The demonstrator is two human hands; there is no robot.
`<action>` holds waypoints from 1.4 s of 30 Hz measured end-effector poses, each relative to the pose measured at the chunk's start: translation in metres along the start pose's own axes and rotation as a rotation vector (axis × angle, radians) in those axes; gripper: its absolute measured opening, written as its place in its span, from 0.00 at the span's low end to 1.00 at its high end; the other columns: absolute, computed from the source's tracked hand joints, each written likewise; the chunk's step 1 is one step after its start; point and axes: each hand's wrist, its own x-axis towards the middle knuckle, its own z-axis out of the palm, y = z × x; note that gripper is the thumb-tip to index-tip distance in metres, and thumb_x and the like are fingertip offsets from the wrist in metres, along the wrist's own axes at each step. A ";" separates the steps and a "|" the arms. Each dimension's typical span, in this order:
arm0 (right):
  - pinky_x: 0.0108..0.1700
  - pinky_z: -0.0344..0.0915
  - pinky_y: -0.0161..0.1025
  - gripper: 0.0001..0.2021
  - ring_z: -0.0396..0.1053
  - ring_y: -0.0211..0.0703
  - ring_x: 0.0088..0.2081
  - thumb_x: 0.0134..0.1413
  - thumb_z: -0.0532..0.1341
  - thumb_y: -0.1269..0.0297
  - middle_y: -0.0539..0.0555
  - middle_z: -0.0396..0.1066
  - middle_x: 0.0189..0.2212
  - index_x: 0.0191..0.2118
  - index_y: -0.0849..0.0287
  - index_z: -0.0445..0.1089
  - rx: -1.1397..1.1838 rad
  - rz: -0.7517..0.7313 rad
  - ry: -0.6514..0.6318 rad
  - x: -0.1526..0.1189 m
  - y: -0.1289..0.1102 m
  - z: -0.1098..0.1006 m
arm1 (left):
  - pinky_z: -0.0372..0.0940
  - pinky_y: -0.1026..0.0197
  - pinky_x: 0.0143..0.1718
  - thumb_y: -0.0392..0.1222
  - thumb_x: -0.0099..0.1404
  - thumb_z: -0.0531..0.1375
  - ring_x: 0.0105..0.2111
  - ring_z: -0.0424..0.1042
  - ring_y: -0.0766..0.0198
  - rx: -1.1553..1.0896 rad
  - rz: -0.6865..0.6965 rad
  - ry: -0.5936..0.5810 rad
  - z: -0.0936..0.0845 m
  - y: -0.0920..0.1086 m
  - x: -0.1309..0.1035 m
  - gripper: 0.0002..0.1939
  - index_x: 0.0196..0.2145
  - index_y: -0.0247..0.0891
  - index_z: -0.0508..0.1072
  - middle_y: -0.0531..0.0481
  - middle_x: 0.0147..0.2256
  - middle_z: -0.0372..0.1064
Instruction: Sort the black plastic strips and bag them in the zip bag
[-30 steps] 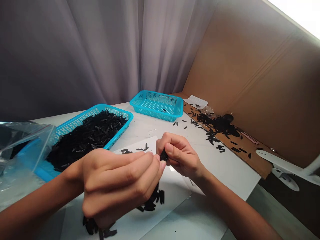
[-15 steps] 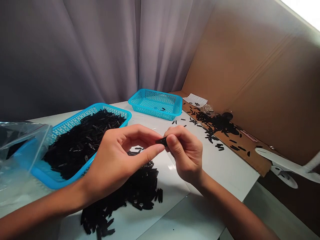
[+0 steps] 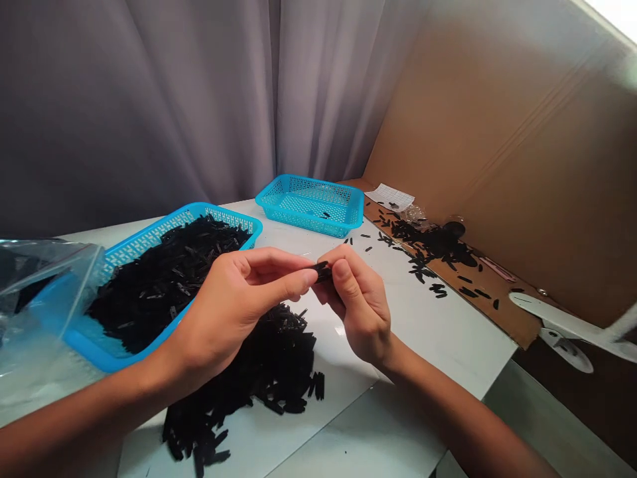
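Small black pieces (image 3: 322, 271) are pinched between my two hands above the white table. My left hand (image 3: 239, 299) grips their left end between thumb and fingers. On the other side, my right hand (image 3: 359, 299) has its thumb over them and its fingers curled beneath. Below my left hand lies a pile of black pieces (image 3: 273, 372) on the table. A blue basket (image 3: 119, 255) on the left is filled with many similar black pieces. How many pieces my fingers hold is unclear.
A second blue basket (image 3: 306, 222) at the back holds a few black pieces. Black pieces (image 3: 432, 242) are scattered on cardboard at the right, near a paper sheet (image 3: 391, 197). A clear plastic bag (image 3: 44, 285) lies at the left, and a white stand (image 3: 562, 318) at the right edge.
Both hands have shifted slightly left. My left thumb and fingers have closed nearer together, and the held black pieces now lie at a different angle.
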 end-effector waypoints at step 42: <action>0.30 0.52 0.40 0.13 0.68 0.48 0.29 0.51 0.67 0.55 0.60 0.74 0.29 0.25 0.59 0.71 -1.430 0.721 -0.382 0.036 0.004 -0.080 | 0.56 0.68 0.21 0.39 0.53 0.66 0.21 0.68 0.73 1.227 0.209 0.128 -0.163 0.020 0.061 0.05 0.23 0.48 0.80 0.67 0.19 0.72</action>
